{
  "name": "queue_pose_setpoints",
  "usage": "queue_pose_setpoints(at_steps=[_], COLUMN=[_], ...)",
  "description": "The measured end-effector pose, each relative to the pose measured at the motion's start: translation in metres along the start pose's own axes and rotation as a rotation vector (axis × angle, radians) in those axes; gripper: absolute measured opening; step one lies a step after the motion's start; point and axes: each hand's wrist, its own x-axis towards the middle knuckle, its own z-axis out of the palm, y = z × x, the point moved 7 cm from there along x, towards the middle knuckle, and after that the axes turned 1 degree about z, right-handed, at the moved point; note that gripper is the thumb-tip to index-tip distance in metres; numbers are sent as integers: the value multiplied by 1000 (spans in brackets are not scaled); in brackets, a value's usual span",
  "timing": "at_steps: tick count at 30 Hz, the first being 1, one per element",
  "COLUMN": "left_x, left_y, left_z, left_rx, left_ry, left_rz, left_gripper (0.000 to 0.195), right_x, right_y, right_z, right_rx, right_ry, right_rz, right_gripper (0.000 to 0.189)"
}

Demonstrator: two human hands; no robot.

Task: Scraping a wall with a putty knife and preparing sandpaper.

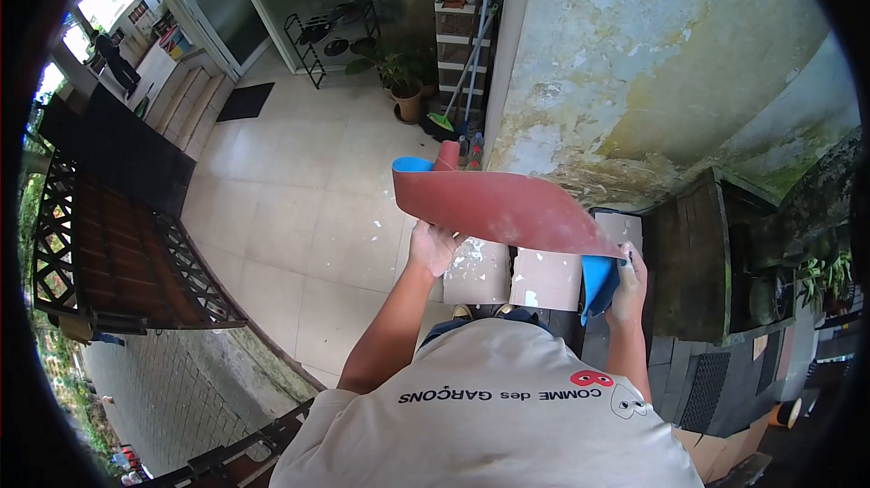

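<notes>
A long strip of what looks like red sandpaper (pixel 503 209) with a bright blue back is stretched between my hands. It curls over at its left end, and white dust marks its red face. My left hand (pixel 435 250), whitened with dust, supports its lower edge near the curled end, the fingers partly hidden behind it. At the right, my right hand (pixel 629 284) pinches the narrow end, where a flap of the blue back (pixel 599 284) hangs down. Below the strip lie cardboard sheets (pixel 547 277) sprinkled with white paint flakes, just ahead of my shoes (pixel 462 312).
A wall with peeling paint (pixel 578 100) rises ahead on the right, beside a dark wooden cabinet (pixel 686 264). Drawers (pixel 462 53), a broom (pixel 442 121) and a potted plant (pixel 408 100) stand beyond. A wooden gate (pixel 129 243) is at left; a person (pixel 117 63) stands far off.
</notes>
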Motion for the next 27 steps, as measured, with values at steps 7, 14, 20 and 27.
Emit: queue_pose_setpoints(at_steps=[7,14,20,27], left_x=[-18,-57,-64,-74], left_y=[-2,-59,-78,-94], left_z=[8,41,32,18], left_rx=[848,739,521,252], left_ry=[-132,-424,-398,-333], left_rz=[134,-102,-290,-480], left_gripper=[51,57,57,57], right_x=[7,23,21,2], right_y=[2,-2,63,83], right_z=[71,97,61,89], right_rx=[-382,-633,-552,-91], right_ry=[-515,-399,-218,-424], right_rz=[-91,-395,61,233], right_gripper=[24,23,31,39])
